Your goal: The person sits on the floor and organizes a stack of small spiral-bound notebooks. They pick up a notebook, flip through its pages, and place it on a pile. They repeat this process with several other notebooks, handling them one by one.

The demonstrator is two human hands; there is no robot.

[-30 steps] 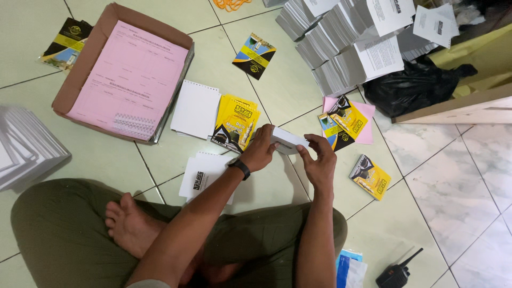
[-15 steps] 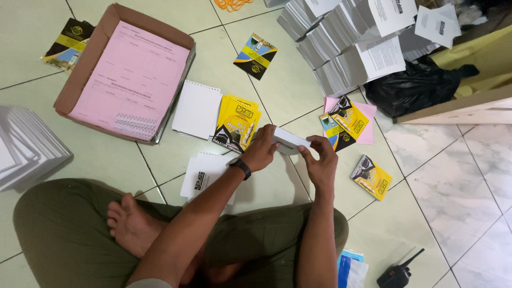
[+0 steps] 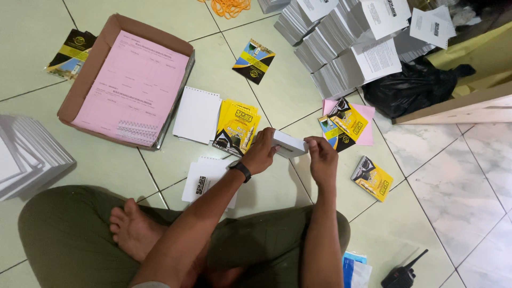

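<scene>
Far left, on the tiled floor (image 3: 469,176): fanned stack of white sheets (image 3: 24,157). Beside it, an open cardboard box (image 3: 96,58) holding pink forms (image 3: 133,85), a wire-bound edge at its lower corner. A dark booklet (image 3: 72,52) lies just left of the box.

Centre: blank spiral pad (image 3: 196,114), then a small pile of yellow booklets (image 3: 236,127), with another white pad (image 3: 205,178) below, partly under the forearm.

Left hand (image 3: 261,152), wristwatch (image 3: 241,170) on the wrist: fingers wrapped over the left end of a small white block of paper (image 3: 289,144), clamped on it. The block is held just above the floor between both hands, long axis running left-up to right-down.

Right hand (image 3: 322,157): fingertips pinched together on the block's right end. Both hands touch it; neither is nearer.

Right: yellow booklets on pink paper (image 3: 345,124), one loose yellow booklet (image 3: 372,178), tall white paper stacks (image 3: 341,48), a black bag (image 3: 408,88), a handheld radio (image 3: 400,276) at the bottom.
</scene>
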